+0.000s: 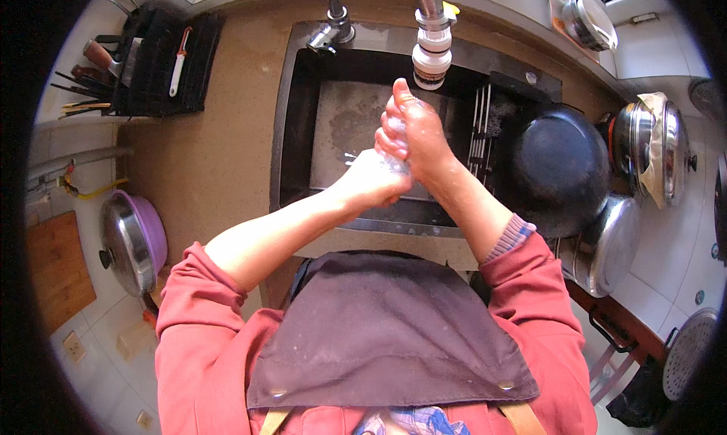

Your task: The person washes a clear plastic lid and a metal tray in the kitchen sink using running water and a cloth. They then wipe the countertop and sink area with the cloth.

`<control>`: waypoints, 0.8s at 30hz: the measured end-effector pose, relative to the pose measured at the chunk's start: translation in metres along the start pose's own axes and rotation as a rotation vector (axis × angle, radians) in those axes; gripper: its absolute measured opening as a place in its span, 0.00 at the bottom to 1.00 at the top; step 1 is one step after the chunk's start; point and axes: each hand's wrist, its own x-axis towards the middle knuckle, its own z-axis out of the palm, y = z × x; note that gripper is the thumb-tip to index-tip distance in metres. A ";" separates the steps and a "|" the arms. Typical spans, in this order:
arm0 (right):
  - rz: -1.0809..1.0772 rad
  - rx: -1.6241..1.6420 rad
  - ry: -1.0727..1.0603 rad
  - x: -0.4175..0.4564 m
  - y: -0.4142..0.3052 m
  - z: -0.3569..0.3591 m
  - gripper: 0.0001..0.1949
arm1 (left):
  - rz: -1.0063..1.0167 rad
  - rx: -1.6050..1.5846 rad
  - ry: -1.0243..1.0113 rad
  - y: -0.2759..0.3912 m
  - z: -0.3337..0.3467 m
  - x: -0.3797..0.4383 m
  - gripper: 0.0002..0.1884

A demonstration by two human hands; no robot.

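Both hands are pressed together over the sink, just below the white-and-chrome tap nozzle. White foam lies between and on the fingers. My right hand is on top with its thumb up, its fingers curled against the other hand. My left hand lies lower, partly covered, its fingers bent under the right hand's heel. Whether anything small is between the palms cannot be told. A few white drops show beside the left hand. No stream from the tap is visible.
A black wok sits over the sink's right side beside a wire rack. Lidded pots stand farther right. On the left are a black knife holder, a peeler and a purple basin with a metal lid.
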 end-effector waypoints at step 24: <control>0.094 -0.463 0.170 0.027 0.034 -0.104 0.31 | 0.129 -0.176 0.358 -0.071 -0.071 0.051 0.21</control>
